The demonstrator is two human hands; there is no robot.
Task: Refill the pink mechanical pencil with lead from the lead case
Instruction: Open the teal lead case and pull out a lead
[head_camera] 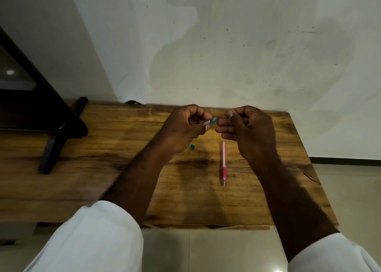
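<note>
Above the far edge of the tabletop [123,168], the lead case [210,122] is gripped by the left hand [181,127] while something thin, likely lead, is pinched by the right hand [247,131]; it could snap if bent, the pink mechanical pencil [223,162] lying untouched nearer the right edge.

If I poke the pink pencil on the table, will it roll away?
Probably a little. The pink mechanical pencil looks round and slim and lies flat on the smooth wooden table, so a sideways poke would likely roll it. Its darker grip looks rubbery, which may slow it. It seems light, so it should move easily.
</note>
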